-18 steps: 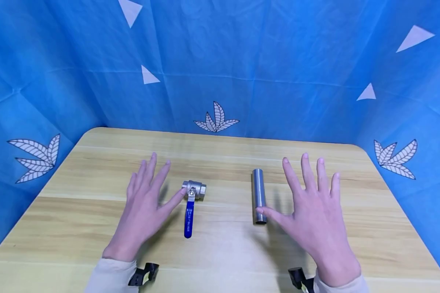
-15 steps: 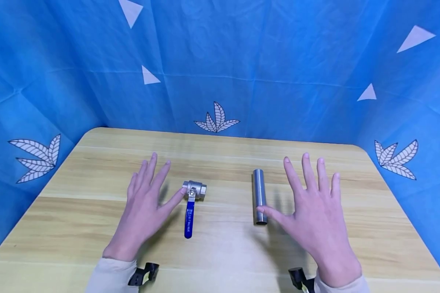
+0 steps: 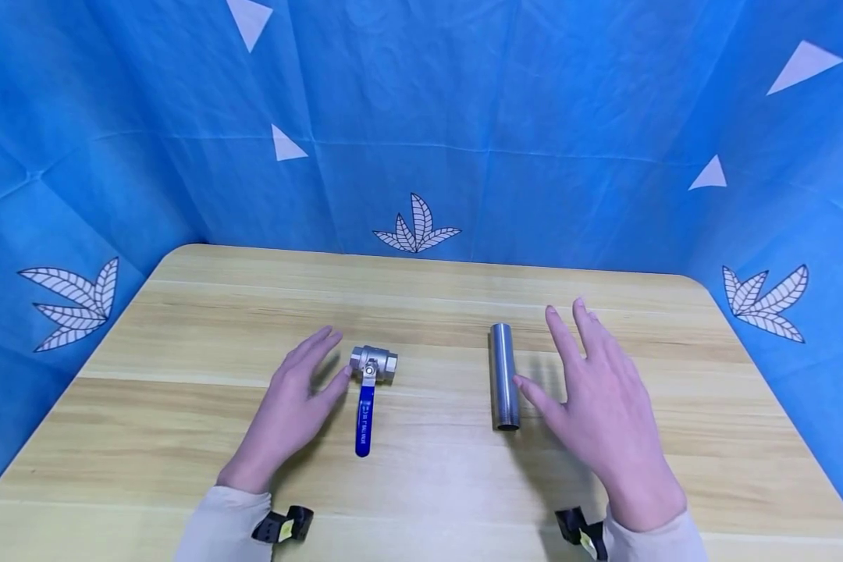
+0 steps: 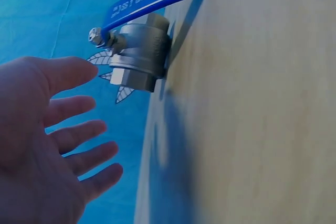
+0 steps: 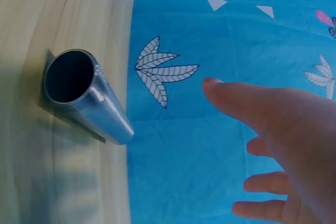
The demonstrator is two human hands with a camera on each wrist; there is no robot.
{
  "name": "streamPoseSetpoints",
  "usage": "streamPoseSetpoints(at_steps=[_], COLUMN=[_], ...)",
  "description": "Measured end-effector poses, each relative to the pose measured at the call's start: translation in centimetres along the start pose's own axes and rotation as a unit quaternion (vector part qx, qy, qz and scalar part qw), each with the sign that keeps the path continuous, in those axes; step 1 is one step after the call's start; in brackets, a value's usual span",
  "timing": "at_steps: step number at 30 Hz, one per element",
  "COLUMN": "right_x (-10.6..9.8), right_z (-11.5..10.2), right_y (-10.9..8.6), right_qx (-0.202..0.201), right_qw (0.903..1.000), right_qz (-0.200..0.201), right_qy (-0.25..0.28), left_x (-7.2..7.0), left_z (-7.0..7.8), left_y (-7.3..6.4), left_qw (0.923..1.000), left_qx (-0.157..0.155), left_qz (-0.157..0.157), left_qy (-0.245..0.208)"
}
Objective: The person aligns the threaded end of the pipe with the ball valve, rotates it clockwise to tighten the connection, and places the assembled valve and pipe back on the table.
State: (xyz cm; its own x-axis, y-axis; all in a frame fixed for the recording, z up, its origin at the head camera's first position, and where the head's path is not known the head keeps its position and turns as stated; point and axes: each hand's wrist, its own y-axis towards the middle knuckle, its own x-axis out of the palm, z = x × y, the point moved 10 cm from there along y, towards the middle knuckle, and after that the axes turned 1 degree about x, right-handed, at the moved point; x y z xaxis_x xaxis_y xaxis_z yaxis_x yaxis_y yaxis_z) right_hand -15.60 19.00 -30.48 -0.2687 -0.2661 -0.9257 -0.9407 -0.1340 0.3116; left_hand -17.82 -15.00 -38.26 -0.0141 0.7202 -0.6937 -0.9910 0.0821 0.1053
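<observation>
A steel ball valve [image 3: 375, 364] with a blue lever handle [image 3: 364, 421] lies on the wooden table, the handle pointing toward the person. Just left of it hovers the left hand [image 3: 291, 410], fingers loosely bent, thumb tip near the valve's end; the left wrist view shows the palm holding nothing. Farther right lies a metal pipe [image 3: 505, 378], threaded at its near end. Beside the pipe, on its right, the right hand [image 3: 607, 410] is spread with its thumb toward the pipe. In the right wrist view a gap separates that thumb from the hollow pipe [image 5: 89, 95].
The light wooden table [image 3: 421, 499] has rounded far corners. A blue curtain [image 3: 421, 94] with white triangles and leaf prints surrounds its back and sides. Black wrist straps [image 3: 282, 524] with camera mounts sit over the pale sleeves.
The left hand's fingers have bent and drawn in beside the valve. The right hand has turned a little, its fingers closer together. The valve and pipe lie as before.
</observation>
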Motion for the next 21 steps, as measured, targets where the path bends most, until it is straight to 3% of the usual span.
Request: streamPoseSetpoints(at_steps=[6,14,21], right_x=[1.5,3.5,7.1], right_z=[0.6,1.6,2.5], right_y=[0.2,0.2,0.2], right_qx=[0.008,0.022,0.047], right_qw=[0.9993,0.9945,0.9782], right_qz=[-0.028,-0.063,-0.127], right_qy=[0.024,0.081,0.157], left_x=[0.9,1.6,2.7], left_z=[-0.7,-2.5,-3.8], left_y=[0.1,0.3,0.2], left_qw=[0.9989,0.9928,0.9829], left_qx=[-0.005,-0.038,-0.066], left_qz=[-0.011,-0.029,-0.072], left_qy=[-0.044,-0.11,-0.156])
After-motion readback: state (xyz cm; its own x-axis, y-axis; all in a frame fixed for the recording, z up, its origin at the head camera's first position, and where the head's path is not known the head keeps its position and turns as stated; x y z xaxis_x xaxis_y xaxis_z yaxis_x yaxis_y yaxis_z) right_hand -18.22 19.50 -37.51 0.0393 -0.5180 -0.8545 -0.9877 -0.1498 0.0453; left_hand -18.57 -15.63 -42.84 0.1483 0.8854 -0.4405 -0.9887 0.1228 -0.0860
